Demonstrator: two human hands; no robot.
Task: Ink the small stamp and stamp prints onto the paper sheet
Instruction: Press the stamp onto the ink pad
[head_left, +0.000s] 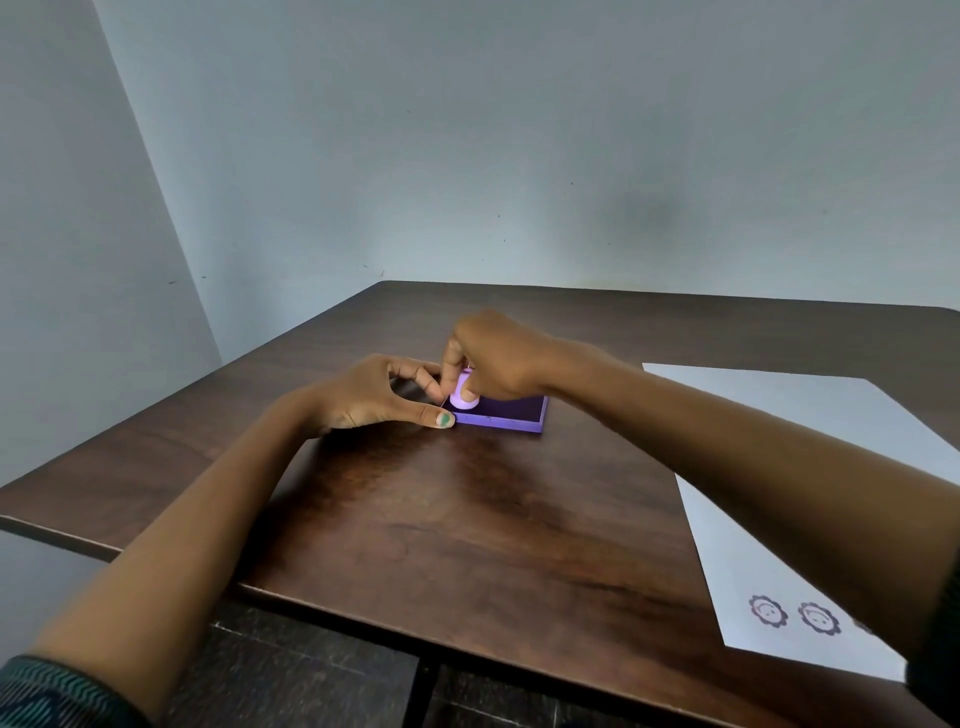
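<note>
A small lilac stamp (463, 398) stands upright on the dark pad of a purple ink pad (511, 417) near the middle of the table. My right hand (498, 358) grips the stamp from above with its fingertips. My left hand (382, 393) rests on the table to the left of the ink pad, thumb and fingertips touching its left edge. A white paper sheet (789, 499) lies at the right, with two round flower-face prints (793, 614) near its front edge; my right forearm covers part of it.
The dark wooden table (441, 519) has its front edge close to me and its left edge near the grey wall (467, 156). A dark floor and a table leg show below the front edge.
</note>
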